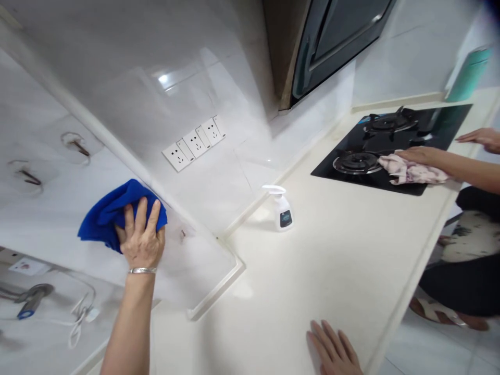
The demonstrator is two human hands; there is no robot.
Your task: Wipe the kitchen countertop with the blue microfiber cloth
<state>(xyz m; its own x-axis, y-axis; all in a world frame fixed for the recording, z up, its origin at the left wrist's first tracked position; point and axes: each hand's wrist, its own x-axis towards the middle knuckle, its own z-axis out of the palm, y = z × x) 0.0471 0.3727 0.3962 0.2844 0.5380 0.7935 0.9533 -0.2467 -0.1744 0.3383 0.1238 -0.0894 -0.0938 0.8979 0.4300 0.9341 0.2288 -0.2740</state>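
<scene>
Blue cloth, creased, w/ pointed corner, held under L hand, R hand spread

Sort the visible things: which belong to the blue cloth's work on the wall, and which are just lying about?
Belong:
blue cloth, under the left hand
wall behind it
spray bottle, probably

Do not belong:
turquoise container
wall sockets
co-worker's patterned cloth, on the hob

4 hands: left hand, right hand, 2 co-worker's hands. Also 2 cloths, 1 spray bottle, 1 hob, 2 burners, 3 wall sockets, 1 bracelet.
</scene>
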